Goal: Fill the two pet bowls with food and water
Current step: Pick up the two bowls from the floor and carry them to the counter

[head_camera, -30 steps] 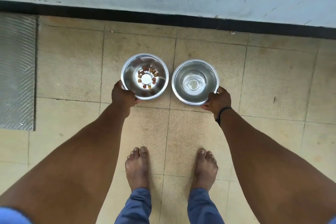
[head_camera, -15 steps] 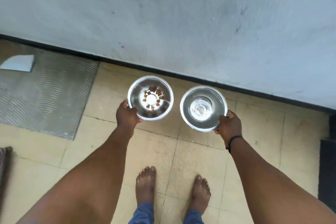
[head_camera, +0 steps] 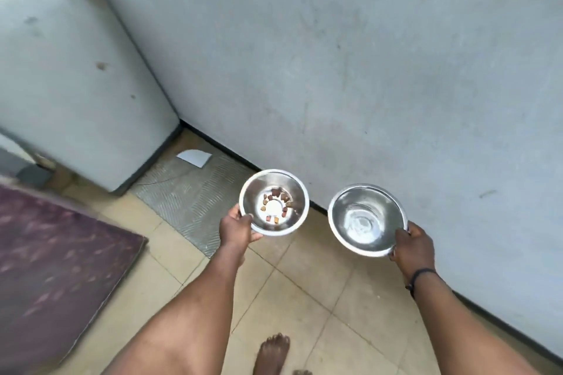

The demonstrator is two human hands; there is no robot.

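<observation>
Two round steel pet bowls are held up off the tiled floor. The left bowl (head_camera: 292, 189) has a ring of several brown kibble pieces around its centre; my left hand (head_camera: 236, 230) grips its near-left rim. The right bowl (head_camera: 353, 207) is shiny inside with no kibble; I cannot tell whether it holds water. My right hand (head_camera: 414, 246), with a black wristband, grips its near-right rim. The bowls are side by side and apart from each other.
A grey wall (head_camera: 335, 70) with a black skirting runs close behind the bowls. A white appliance (head_camera: 70, 79) stands at the left, a grey ribbed mat (head_camera: 195, 195) with a white scrap (head_camera: 194, 157) beneath, and a purple rug (head_camera: 54, 268) at lower left. My bare foot (head_camera: 271, 356) is on the tiles.
Both bowls went from resting on the floor to being lifted in my hands. The view has swung up and left, bringing the appliance and purple rug into sight.
</observation>
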